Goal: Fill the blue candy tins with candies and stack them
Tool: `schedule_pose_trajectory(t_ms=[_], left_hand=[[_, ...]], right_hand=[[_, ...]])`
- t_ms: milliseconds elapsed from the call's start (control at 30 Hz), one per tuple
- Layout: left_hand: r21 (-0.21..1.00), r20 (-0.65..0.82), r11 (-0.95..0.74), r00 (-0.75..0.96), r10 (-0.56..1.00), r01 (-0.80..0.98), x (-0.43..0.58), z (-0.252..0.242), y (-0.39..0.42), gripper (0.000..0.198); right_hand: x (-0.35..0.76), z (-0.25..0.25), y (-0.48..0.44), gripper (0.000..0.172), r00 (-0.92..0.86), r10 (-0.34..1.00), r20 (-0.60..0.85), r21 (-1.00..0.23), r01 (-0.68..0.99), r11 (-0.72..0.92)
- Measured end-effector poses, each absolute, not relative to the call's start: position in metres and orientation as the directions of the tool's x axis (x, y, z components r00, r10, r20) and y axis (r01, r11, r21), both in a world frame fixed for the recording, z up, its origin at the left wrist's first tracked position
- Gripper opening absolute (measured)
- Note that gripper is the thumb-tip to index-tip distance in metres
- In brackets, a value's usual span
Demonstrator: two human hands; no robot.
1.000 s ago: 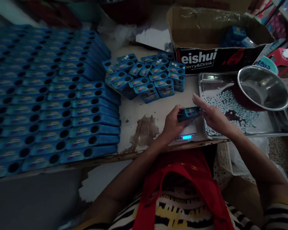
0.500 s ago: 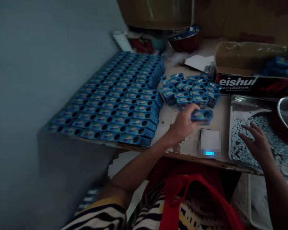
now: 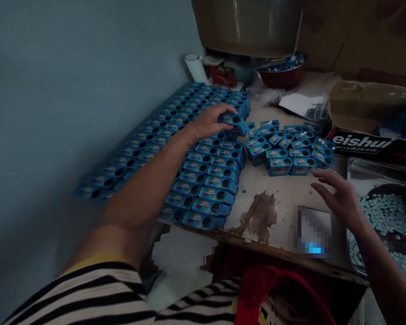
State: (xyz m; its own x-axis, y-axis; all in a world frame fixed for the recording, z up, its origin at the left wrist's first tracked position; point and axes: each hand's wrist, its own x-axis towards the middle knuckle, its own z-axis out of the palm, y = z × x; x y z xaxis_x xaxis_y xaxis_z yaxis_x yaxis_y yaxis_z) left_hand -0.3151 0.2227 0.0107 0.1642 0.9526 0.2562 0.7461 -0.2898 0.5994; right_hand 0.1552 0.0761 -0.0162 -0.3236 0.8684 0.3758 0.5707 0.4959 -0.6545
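Blue printed boxes, each with a round dark hole on top, stand in tight rows [image 3: 192, 166] on the left of the table. My left hand [image 3: 211, 121] grips one blue box [image 3: 233, 123] at the right side of these rows, toward the back. Whether that box touches its neighbours I cannot tell. My right hand [image 3: 338, 196] is in the air with fingers apart and nothing in it. It is just in front of a loose group of blue boxes [image 3: 280, 164], some with small white pellets on top. Beside its wrist lies a metal tray [image 3: 353, 225] of pale pellets [image 3: 380, 212].
An open cardboard carton [image 3: 362, 142] with blue things inside stands at the back right. A red bowl [image 3: 280, 77], a white roll [image 3: 195, 68] and a white sheet [image 3: 304, 106] lie at the back. A blurred-out flat object [image 3: 314, 230] rests near the table's front edge.
My left hand has carried the blue box left and back, from the front of the loose group to the rows. My right hand has come away from over the pellet tray, leftward.
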Motion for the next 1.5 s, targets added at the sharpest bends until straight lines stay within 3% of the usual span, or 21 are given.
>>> schedule_pose_trajectory(t_ms=[133,233,333,467,600,700,833,1000,1067,1133,1167,1267,1333,1500], left_hand=[[0.531,0.219,-0.441,0.386,0.896,0.724,-0.316,0.003,0.211,0.046],[0.488,0.195,-0.437,0.394,0.898,0.755,-0.315,-0.009,0.211,0.045],[0.454,0.165,-0.416,0.385,0.908,0.788,-0.318,-0.025,0.214,0.043],[0.308,0.125,-0.495,0.481,0.868,0.813,-0.326,-0.041,0.219,0.038],[0.175,0.117,-0.548,0.535,0.837,0.818,-0.326,-0.047,0.212,0.045],[0.121,0.145,-0.51,0.493,0.858,0.851,-0.316,-0.05,0.2,0.047],[0.123,0.207,-0.447,0.417,0.885,0.886,-0.302,-0.056,0.183,0.043],[0.148,0.255,-0.446,0.402,0.879,0.883,-0.298,-0.066,0.181,0.042],[0.133,0.257,-0.447,0.405,0.877,0.884,-0.297,-0.065,0.184,0.042],[0.135,0.261,-0.456,0.412,0.873,0.88,-0.296,-0.058,0.183,0.04],[0.14,0.269,-0.459,0.413,0.87,0.877,-0.296,-0.051,0.18,0.039],[0.097,0.322,-0.463,0.413,0.852,0.881,-0.294,-0.024,0.16,0.044],[0.021,0.351,-0.475,0.438,0.827,0.88,-0.29,-0.003,0.134,0.044],[-0.048,0.349,-0.59,0.567,0.746,0.806,-0.244,0.021,0.042,0.035]], right_hand=[[0.13,-0.006,0.098,0.018,-0.379,0.857,0.349,-0.674,0.534,0.51],[0.093,0.009,0.136,0.019,-0.359,0.86,0.362,-0.674,0.537,0.507],[0.03,0.02,0.198,0.021,-0.425,0.811,0.403,-0.595,0.552,0.585],[-0.06,0.015,0.282,0.026,-0.604,0.761,0.237,-0.428,0.637,0.64],[-0.115,-0.008,0.329,0.009,-0.669,0.74,0.068,-0.381,0.668,0.639],[-0.129,-0.018,0.342,0.028,-0.688,0.726,-0.018,-0.327,0.69,0.646],[-0.124,0.004,0.343,0.026,-0.679,0.731,0.073,-0.249,0.697,0.672],[-0.06,0.095,0.314,0.013,-0.583,0.781,0.225,-0.143,0.773,0.618],[-0.012,0.127,0.286,0.011,-0.603,0.791,0.101,-0.176,0.772,0.611],[0.042,0.14,0.247,0.031,-0.632,0.775,-0.006,-0.242,0.753,0.612],[0.07,0.138,0.224,0.032,-0.617,0.784,-0.064,-0.271,0.767,0.582],[0.139,0.108,0.148,0.014,-0.474,0.85,-0.231,-0.401,0.842,0.36],[0.169,0.078,0.099,0.013,-0.346,0.877,-0.333,-0.454,0.874,0.173],[0.198,0.029,0.017,0.02,-0.261,0.91,-0.322,-0.518,0.853,0.061]])
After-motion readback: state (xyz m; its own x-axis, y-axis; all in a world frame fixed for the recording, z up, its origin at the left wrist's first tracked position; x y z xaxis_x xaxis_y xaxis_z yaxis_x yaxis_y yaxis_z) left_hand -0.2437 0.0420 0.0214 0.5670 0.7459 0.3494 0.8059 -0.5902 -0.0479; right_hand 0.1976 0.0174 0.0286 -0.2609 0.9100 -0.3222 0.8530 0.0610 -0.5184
